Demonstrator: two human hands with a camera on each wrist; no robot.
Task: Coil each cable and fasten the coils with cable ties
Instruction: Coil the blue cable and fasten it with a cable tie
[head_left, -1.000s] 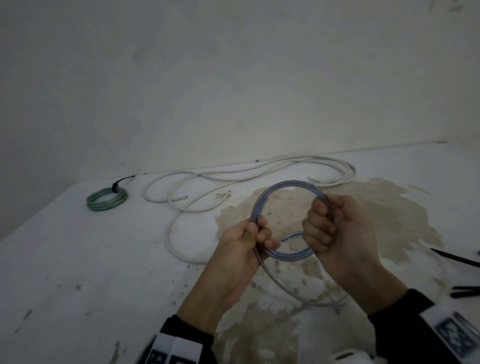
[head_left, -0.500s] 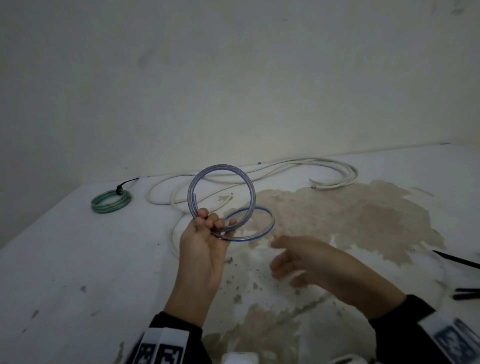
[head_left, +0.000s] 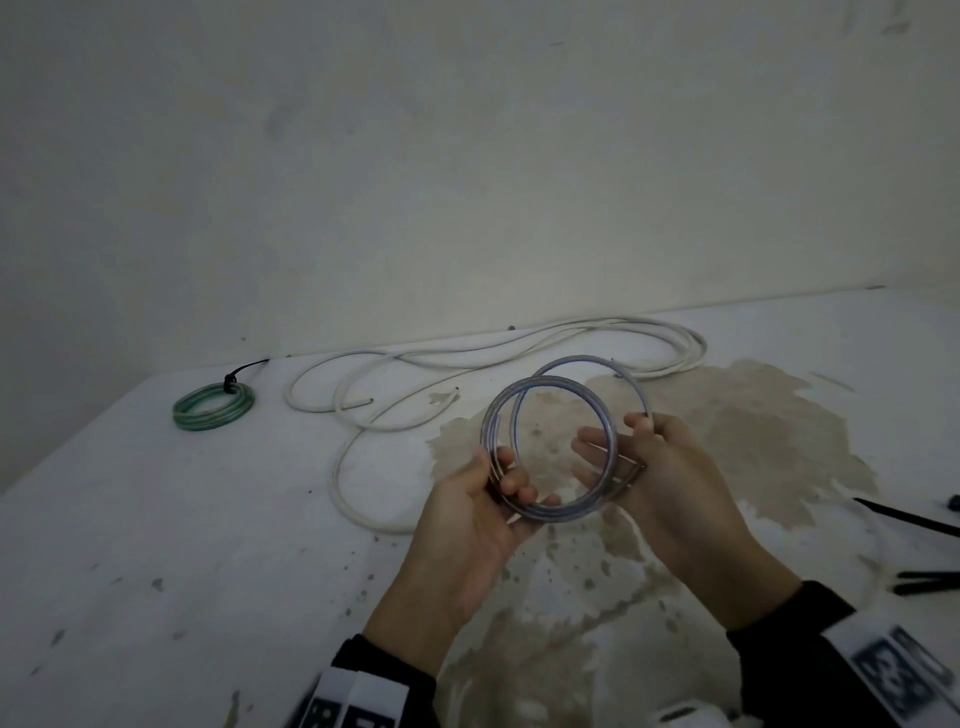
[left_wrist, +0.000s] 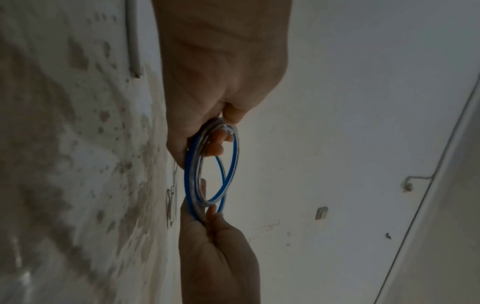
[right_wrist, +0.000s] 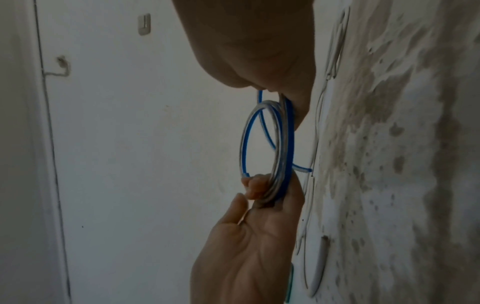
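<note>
Clear, blue-striped cable (head_left: 550, 415) is wound into loose loops and held above the stained white tabletop (head_left: 156, 519) between both hands. Left hand (head_left: 467, 525) grips the near-left side of the coil, fingers (head_left: 511, 480) curled through it. Right hand (head_left: 670, 488) pinches the right side. Far left lies a green coil (head_left: 213, 407), already tied; white cable (head_left: 467, 358) sprawls behind; black cable ties (head_left: 914, 525) lie at right.

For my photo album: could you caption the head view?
Both hands, left and right, hold a clear blue-striped cable coil above a stained table.
</note>
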